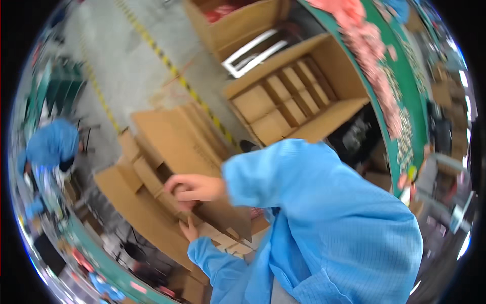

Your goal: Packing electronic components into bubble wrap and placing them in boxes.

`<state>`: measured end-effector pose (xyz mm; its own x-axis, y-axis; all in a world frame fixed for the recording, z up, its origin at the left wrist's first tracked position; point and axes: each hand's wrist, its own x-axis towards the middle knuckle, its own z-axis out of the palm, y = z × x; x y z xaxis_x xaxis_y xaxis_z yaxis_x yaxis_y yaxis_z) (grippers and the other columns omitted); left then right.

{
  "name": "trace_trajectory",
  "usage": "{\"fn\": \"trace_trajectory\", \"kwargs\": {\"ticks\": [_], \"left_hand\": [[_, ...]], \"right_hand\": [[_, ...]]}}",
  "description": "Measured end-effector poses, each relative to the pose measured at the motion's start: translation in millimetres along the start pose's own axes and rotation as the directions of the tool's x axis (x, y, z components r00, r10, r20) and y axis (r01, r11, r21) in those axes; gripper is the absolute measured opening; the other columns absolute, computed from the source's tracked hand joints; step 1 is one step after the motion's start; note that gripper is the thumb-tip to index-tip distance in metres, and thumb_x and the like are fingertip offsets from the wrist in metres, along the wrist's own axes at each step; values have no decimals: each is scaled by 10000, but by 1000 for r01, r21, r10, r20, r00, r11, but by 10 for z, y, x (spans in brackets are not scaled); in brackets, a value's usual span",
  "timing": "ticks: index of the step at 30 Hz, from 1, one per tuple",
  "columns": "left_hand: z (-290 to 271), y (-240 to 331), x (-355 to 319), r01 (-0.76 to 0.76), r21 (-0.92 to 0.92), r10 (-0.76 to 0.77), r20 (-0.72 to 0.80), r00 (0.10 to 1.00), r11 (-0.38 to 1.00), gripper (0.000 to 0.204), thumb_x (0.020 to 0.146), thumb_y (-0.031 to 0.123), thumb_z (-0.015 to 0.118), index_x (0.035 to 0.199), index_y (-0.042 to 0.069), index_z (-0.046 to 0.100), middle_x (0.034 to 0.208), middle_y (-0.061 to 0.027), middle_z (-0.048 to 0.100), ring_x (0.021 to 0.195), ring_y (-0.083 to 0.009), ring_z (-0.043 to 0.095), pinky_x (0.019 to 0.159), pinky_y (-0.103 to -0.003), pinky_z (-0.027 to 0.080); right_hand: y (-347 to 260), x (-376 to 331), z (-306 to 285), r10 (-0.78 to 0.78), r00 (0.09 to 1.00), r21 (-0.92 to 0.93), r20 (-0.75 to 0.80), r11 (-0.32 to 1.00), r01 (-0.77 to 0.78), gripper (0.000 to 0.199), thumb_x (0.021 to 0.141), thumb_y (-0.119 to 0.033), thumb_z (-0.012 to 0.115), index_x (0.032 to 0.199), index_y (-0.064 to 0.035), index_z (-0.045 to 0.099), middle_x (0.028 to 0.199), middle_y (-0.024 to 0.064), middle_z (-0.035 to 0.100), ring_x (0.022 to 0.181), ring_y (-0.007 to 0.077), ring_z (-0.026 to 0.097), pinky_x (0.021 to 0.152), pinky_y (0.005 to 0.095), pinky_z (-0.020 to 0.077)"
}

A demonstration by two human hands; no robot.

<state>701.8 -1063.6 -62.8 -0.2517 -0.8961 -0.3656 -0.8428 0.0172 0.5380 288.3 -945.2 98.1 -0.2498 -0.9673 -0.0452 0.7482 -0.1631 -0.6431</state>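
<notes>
A large open cardboard carton (136,207) stands in front of me, its long flaps raised on both sides. Rows of smaller brown cardboard boxes (147,175) fill part of it. My right hand (198,188) is over the carton's middle with its fingers curled together; whatever they may grip is blurred and hidden. Just nearer to me, my left hand (190,230) rests against the small boxes with its fingers stretched apart. Paler small boxes (223,238) show beside the left sleeve.
Another open carton (349,76) with rows of small boxes stands ahead to the right. Beyond it are a white frame (253,53) and one more carton (233,30). A green bench (405,91) with pink items runs along the right. A person in blue (53,142) is far left.
</notes>
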Motion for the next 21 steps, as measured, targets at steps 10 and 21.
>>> {"fn": "trace_trajectory", "kwargs": {"ticks": [10, 21], "left_hand": [[1929, 5031, -1226, -269, -481, 528, 556, 642, 834, 233, 949, 78, 572, 1160, -18, 546, 1101, -117, 595, 1003, -212, 608, 877, -318, 506], [6095, 4775, 234, -931, 186, 318, 904, 288, 313, 675, 813, 256, 683, 1336, -64, 401, 1315, -303, 488, 1227, -425, 478, 1044, -443, 392]], "right_hand": [[352, -2714, -3502, 193, -66, 203, -979, 907, -369, 527, 812, -126, 513, 1320, -6, 443, 1072, 238, 650, 951, 333, 658, 816, 398, 525], [1167, -3149, -4536, 455, -671, 513, -585, 849, 129, 624, 770, -59, 517, 1357, 90, 370, 1293, 343, 497, 1264, 448, 453, 1094, 414, 343]]}}
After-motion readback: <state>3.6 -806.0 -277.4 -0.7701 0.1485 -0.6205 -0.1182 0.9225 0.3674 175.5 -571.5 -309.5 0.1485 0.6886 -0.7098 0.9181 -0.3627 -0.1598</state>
